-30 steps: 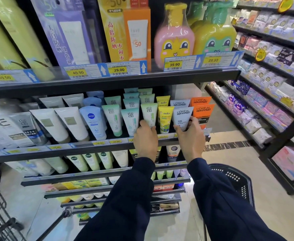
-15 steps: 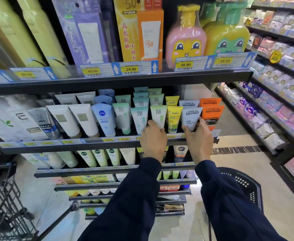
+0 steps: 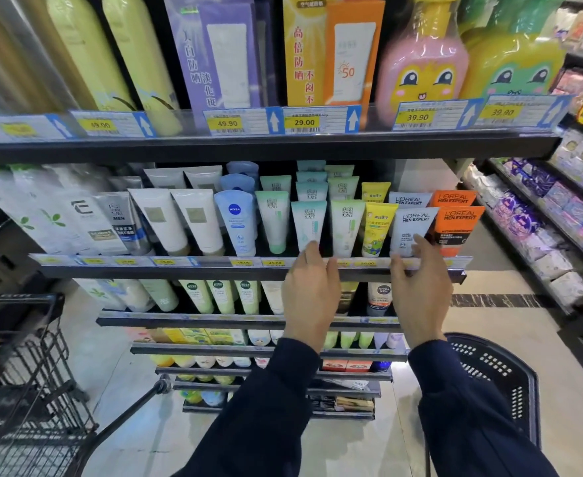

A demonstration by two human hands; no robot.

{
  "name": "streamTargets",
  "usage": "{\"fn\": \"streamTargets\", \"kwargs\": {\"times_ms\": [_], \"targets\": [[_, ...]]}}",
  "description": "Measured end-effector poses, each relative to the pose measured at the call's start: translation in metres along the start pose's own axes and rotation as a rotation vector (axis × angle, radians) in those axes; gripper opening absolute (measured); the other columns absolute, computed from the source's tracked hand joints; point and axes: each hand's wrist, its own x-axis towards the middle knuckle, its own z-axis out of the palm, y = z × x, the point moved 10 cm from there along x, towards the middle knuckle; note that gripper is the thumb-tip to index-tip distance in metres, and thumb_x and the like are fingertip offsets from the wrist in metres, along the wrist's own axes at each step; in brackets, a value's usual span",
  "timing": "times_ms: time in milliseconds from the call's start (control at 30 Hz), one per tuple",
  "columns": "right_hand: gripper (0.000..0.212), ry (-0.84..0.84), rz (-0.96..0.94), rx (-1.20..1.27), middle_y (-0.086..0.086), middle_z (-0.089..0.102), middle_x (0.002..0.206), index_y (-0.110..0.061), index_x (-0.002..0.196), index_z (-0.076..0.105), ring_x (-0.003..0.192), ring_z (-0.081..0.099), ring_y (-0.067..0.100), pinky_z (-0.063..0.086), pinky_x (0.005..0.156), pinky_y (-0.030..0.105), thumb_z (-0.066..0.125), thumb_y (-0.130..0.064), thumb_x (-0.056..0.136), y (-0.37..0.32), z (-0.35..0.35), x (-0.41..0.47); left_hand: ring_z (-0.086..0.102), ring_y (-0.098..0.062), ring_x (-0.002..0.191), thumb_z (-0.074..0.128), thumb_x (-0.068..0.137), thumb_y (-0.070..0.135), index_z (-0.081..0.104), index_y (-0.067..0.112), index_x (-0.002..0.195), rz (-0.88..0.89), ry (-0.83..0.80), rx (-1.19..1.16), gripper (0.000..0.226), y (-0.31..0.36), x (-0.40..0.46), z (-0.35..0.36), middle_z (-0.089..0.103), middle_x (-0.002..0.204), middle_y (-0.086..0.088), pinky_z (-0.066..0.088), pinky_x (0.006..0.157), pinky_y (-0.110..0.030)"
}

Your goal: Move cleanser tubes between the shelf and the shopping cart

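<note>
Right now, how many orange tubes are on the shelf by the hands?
2. The front orange tube stands at the row's right end, beside the right hand; the second orange tube is right behind it. More may hide behind.

We are reaching both hands up to the shelf [image 3: 214, 270] of cleanser tubes. Our left hand [image 3: 309, 297] is touching the foot of a pale teal tube [image 3: 308, 222] with its fingertips, fingers loosely bent. Our right hand [image 3: 421, 290] is hovering just at the grey L'Oreal Men Expert tube [image 3: 410, 228], fingers spread, beside the orange tube [image 3: 455, 228]. A black plastic basket [image 3: 496, 373] is sitting below our right sleeve, and a wire cart [image 3: 18, 373] is standing at left.
</note>
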Motion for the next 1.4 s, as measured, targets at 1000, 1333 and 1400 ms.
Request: {"fn": "streamTargets", "kwargs": {"times_ms": [1000,1333,1400], "targets": [[0.061,-0.078,-0.011,-0.074,0.005,0.071,0.128,-0.015,0.144,0.054,0.114,0.069,0.025,0.058,0.091,0.044,0.067,-0.049,0.095,-0.055,0.077,-0.013,0.067,-0.039,0.102,0.06,0.102,0.033,0.05,0.004,0.122,-0.317,-0.101,-0.043,0.037,-0.097,0.066,-0.003,0.068,0.111,-0.017,0.051,0.075,-0.045],[0.058,-0.068,-0.014,-0.063,0.004,0.073,0.121,-0.015,0.144,0.053,0.106,0.07,0.023,0.059,0.087,0.044,0.071,-0.043,0.096,-0.054,0.079,-0.01,0.066,-0.037,0.1,0.057,0.102,0.031,0.052,0.006,0.116,-0.257,-0.085,0.016,0.029,-0.094,0.062,-0.004,0.068,0.108,-0.015,0.042,0.069,-0.038],[0.056,-0.066,-0.017,-0.065,0.004,0.073,0.12,-0.015,0.143,0.054,0.104,0.071,0.023,0.059,0.085,0.044,0.07,-0.043,0.097,-0.054,0.078,-0.01,0.066,-0.037,0.102,0.057,0.102,0.031,0.052,0.006,0.117,-0.248,-0.087,0.027,0.029,-0.092,0.059,-0.005,0.068,0.11,-0.015,0.044,0.07,-0.04]]}}
